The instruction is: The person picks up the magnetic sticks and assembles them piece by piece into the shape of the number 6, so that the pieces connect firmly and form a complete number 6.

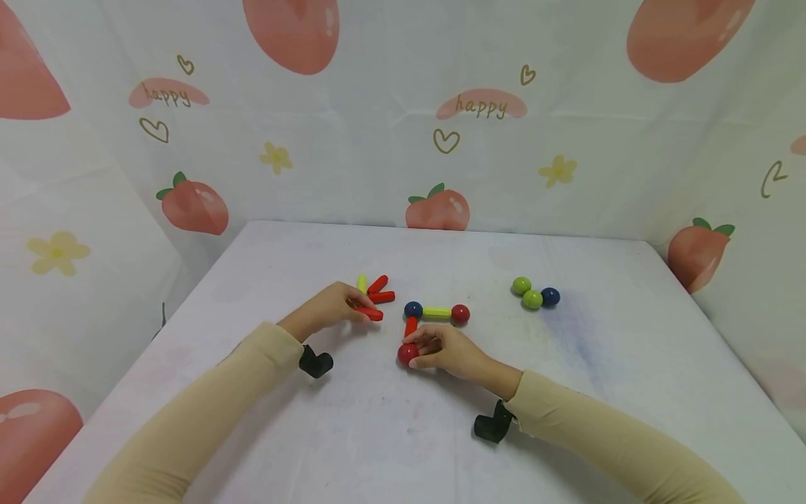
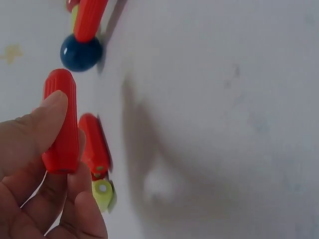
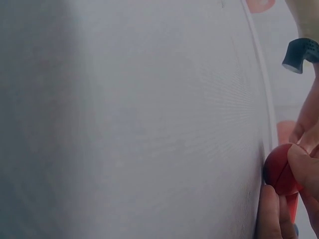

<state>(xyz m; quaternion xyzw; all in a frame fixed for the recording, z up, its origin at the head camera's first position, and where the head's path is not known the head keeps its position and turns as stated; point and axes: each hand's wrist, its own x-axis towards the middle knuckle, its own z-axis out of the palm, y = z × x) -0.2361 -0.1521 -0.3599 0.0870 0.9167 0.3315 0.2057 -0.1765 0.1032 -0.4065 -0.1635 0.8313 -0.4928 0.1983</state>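
My left hand (image 1: 336,306) pinches a short, ridged red rod (image 2: 61,122) between thumb and fingers, held above the table. Beside it lie two more red rods (image 1: 381,297) and a yellow-green rod (image 1: 362,283). With thumb and fingers, my right hand (image 1: 455,351) grips a red ball (image 1: 407,354) low at the table. From that ball another red rod (image 1: 411,326) runs to a blue ball (image 1: 413,310). A yellow rod (image 1: 436,313) leads from the blue ball to a second red ball (image 1: 460,313), making an L shape. Fingers partly cover the gripped ball.
Two green balls (image 1: 532,299) and a dark blue ball (image 1: 550,297) sit together at the back right of the white table (image 1: 390,448). A fruit-printed cloth (image 1: 365,140) hangs behind. Black wrist cameras (image 1: 315,361) hang below both sleeves.
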